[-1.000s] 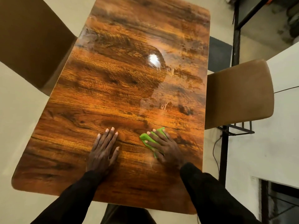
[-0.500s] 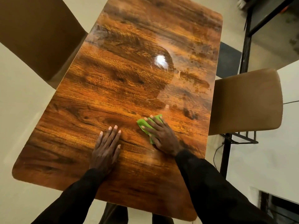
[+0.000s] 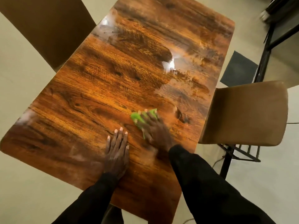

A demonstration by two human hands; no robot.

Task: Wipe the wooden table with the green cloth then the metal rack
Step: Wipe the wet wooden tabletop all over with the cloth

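Your right hand (image 3: 156, 131) lies flat on the green cloth (image 3: 137, 118), its fingers (image 3: 146, 116) straight and spread a little apart, pressing the cloth down onto the wooden table (image 3: 113, 78) rather than curling round it. The hand is slightly blurred. The cloth shows past your fingertips and to their left, with a thin strip running back along the thumb side of the hand; the rest is hidden under your palm. Your left hand (image 3: 117, 152) rests flat on the wood just to the left of the cloth, apart from it, its fingers (image 3: 121, 135) straight and close together, holding nothing. Both arms are in black sleeves (image 3: 202, 183). Ahead of your right fingertips the tabletop carries a glossy glare and pale streaks. To the right of your right fingers, just past the table edge, stands a tan chair (image 3: 246, 113). Another brown chair (image 3: 45, 26) sits far ahead and to the left of your left fingers. The black metal rack (image 3: 263, 60) stands well beyond your right fingertips, behind the tan chair, beside a dark mat (image 3: 239, 68) on the floor.
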